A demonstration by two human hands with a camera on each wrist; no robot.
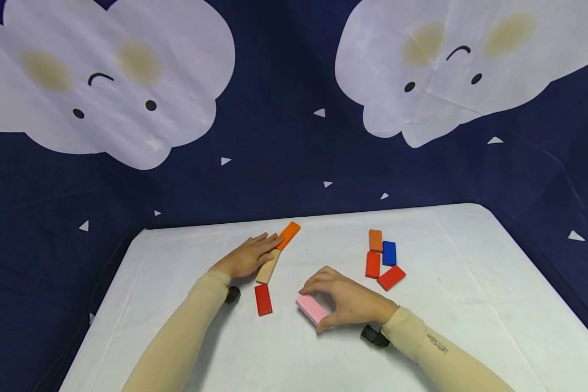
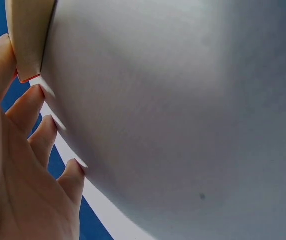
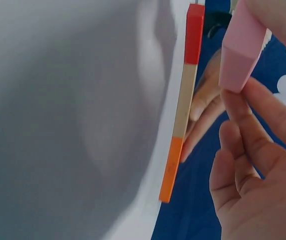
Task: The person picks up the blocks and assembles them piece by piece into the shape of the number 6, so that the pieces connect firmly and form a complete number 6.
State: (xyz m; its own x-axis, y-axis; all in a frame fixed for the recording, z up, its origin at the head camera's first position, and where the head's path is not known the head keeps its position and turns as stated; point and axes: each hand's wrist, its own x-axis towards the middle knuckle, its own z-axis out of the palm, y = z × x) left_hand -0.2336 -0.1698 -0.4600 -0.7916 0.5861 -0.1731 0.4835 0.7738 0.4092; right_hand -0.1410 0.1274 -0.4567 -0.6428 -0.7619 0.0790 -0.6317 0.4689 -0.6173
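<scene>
My right hand (image 1: 345,298) pinches a pink block (image 1: 312,309) by its two ends, thumb at the near end and fingers at the far one. In the right wrist view the pink block (image 3: 242,47) sits between thumb and fingertips. With fingers stretched out, my left hand (image 1: 249,256) lies along a plain wooden block (image 1: 267,268) and the near end of an orange block (image 1: 289,235). Those two lie end to end in a slanting row. A red block (image 1: 263,299) lies just nearer than the wooden one.
To the right of the hands lies a loose group: a darker orange block (image 1: 375,240), a blue block (image 1: 389,253), a red block (image 1: 373,265) and another, slanted red block (image 1: 391,277). A white cloth covers the table (image 1: 451,245); a dark blue cloud-print curtain (image 1: 279,136) hangs behind.
</scene>
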